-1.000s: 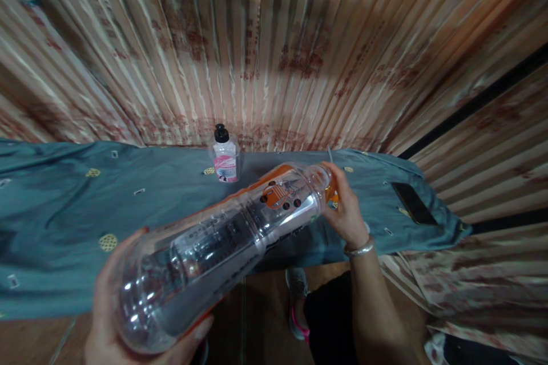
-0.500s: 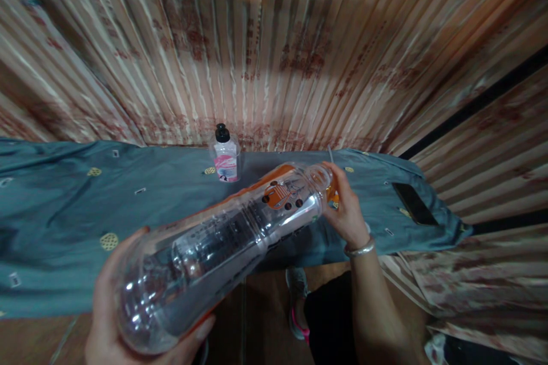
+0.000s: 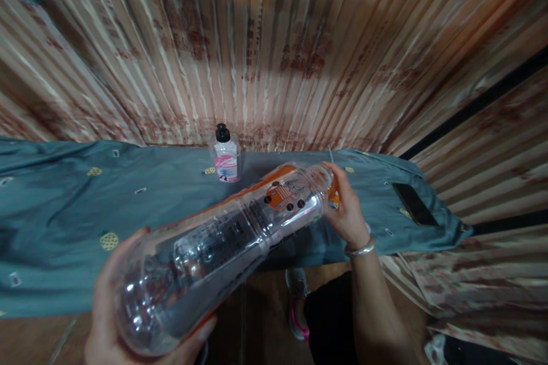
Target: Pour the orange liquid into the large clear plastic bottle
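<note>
A large clear plastic bottle (image 3: 214, 251) with an orange printed label is held at a slant, its base toward me at lower left and its neck at upper right. My left hand (image 3: 107, 319) is closed around the base end. At the neck end, my right hand (image 3: 345, 205) has its fingers curled close around the mouth. Something orange (image 3: 334, 197) shows between the neck and the right palm; most of it is hidden, so I cannot tell if it is a cap. A small clear bottle (image 3: 226, 165) with a black top and pink label stands upright behind.
A green patterned cloth (image 3: 171, 174) covers the narrow table. A dark phone (image 3: 414, 204) lies on it at the right. Pleated curtains (image 3: 265, 40) hang close behind the table. A dark bar (image 3: 479, 100) crosses at the right. Below are a tiled floor and a shoe (image 3: 296, 291).
The large bottle has turned very slightly in the hands, its printed picture shifting a little to the right. Both hands keep their places, and nothing else has visibly moved.
</note>
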Action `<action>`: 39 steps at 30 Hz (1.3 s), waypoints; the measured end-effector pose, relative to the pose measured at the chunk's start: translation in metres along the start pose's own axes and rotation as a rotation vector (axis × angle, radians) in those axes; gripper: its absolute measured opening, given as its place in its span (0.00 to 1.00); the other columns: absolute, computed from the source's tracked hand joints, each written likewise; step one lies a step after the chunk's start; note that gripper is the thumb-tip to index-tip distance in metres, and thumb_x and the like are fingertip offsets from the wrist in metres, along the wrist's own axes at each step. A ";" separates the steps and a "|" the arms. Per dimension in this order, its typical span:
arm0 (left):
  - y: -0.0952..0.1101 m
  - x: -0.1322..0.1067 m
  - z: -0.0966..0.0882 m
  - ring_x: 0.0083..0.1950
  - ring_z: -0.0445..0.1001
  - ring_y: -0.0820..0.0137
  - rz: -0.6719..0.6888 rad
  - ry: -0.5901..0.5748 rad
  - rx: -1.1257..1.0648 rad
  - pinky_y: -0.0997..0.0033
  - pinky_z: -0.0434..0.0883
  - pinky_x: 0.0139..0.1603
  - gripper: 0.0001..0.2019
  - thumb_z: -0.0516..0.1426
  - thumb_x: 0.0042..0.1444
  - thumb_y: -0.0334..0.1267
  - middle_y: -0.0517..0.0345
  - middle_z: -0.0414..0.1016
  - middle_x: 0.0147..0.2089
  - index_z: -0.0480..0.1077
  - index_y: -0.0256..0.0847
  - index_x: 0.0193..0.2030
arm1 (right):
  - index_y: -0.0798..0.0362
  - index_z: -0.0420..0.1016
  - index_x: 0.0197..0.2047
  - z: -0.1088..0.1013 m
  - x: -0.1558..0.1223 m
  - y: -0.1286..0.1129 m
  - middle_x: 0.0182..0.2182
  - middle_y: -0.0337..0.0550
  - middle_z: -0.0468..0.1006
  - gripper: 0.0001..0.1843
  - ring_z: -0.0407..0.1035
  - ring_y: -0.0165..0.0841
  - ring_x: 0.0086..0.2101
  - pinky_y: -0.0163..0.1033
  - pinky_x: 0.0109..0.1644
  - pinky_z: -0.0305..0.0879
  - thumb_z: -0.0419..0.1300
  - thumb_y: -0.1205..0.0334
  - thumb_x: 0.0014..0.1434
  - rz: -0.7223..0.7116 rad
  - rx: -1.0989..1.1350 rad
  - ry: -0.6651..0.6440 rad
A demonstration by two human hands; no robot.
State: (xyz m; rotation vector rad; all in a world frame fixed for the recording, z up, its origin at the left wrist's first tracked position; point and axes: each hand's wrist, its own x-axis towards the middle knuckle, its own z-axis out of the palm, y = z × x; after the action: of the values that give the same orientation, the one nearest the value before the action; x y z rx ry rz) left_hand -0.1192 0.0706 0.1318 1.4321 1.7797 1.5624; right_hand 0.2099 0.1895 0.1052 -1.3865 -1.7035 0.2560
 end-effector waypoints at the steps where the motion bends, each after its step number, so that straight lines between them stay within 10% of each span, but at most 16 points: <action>1: 0.000 0.000 -0.001 0.49 0.87 0.45 0.004 -0.004 0.011 0.49 0.87 0.40 0.52 0.75 0.36 0.59 0.47 0.85 0.58 0.71 0.52 0.72 | 0.50 0.66 0.71 0.000 0.000 0.000 0.65 0.56 0.77 0.39 0.71 0.53 0.67 0.64 0.75 0.64 0.69 0.49 0.60 -0.001 -0.001 0.001; 23: 0.006 0.000 0.005 0.52 0.86 0.47 -0.027 0.025 0.010 0.45 0.86 0.52 0.53 0.74 0.36 0.62 0.48 0.84 0.60 0.71 0.49 0.71 | 0.50 0.67 0.70 0.001 0.000 0.001 0.65 0.56 0.77 0.40 0.71 0.54 0.67 0.65 0.76 0.63 0.70 0.49 0.59 -0.014 0.003 0.014; 39: 0.011 0.004 0.001 0.59 0.82 0.48 0.037 -0.067 0.038 0.40 0.78 0.65 0.50 0.72 0.43 0.62 0.57 0.78 0.64 0.65 0.65 0.75 | 0.50 0.65 0.71 0.003 0.000 0.003 0.66 0.57 0.76 0.41 0.71 0.54 0.67 0.64 0.74 0.65 0.70 0.46 0.60 -0.026 0.024 0.006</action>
State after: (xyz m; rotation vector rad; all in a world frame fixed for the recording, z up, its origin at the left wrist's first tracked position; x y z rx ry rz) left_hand -0.1156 0.0728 0.1427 1.5253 1.7628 1.4882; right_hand 0.2100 0.1912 0.1015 -1.3460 -1.7068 0.2564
